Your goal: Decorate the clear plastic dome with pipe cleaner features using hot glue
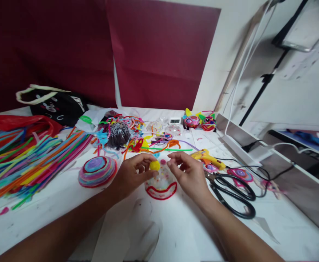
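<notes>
My left hand (133, 171) holds a small round yellow coil of fuzzy pipe cleaner (154, 166) at its thumb and fingertips. Across from it, my right hand (188, 171) has thumb and index finger brought together in a pinch; what lies between them, if anything, is hidden. Below and between both hands sits a clear, speckled plastic dome (164, 178). Red pipe cleaner (161, 197) outlines a curved band along the dome's near side. A small dark pink dot (163, 162) shows near its top. Whether my right fingertips touch the dome, I cannot tell.
Left lie many loose pipe cleaners (36, 156) and a striped coiled dome (97, 171). To the right are black-handled scissors (232, 193) and a yellow glue gun (208, 159) with its cord. Behind stand a pile of scraps (121, 133), a small digital clock (175, 121) and colourful finished pieces (199, 120).
</notes>
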`<state>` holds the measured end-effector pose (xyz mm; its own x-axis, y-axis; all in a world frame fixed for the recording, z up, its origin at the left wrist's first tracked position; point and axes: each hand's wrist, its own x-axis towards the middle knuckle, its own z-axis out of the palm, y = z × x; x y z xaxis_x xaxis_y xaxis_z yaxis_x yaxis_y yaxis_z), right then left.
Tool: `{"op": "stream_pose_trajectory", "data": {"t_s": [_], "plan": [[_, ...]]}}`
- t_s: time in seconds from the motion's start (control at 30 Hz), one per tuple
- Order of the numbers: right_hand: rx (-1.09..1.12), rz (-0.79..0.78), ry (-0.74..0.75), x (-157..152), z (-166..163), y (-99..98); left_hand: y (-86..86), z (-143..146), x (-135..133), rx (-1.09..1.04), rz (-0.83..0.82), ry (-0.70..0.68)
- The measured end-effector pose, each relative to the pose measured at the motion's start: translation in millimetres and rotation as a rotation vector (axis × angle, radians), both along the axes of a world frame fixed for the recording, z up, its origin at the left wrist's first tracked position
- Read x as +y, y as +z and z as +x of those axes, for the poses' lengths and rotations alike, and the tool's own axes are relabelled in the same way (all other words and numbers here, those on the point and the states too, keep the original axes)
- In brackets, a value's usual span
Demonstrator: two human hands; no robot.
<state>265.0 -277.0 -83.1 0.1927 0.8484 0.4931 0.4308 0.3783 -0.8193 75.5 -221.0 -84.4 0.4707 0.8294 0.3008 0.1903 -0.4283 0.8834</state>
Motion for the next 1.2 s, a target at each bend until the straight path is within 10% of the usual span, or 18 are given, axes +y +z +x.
{"op": "stream_pose_trajectory", "data": {"t_s": [0.3,1.2], "plan": [[0.205,-0.064,-0.034,7.7,13.1,0.7,-12.0,12.1,12.1,0.142,0.321,-0.149],[-0.097,-0.032,-0.062,2.5,15.6,4.9,-11.7,-0.3,7.9,0.215,0.384,0.009]]}}
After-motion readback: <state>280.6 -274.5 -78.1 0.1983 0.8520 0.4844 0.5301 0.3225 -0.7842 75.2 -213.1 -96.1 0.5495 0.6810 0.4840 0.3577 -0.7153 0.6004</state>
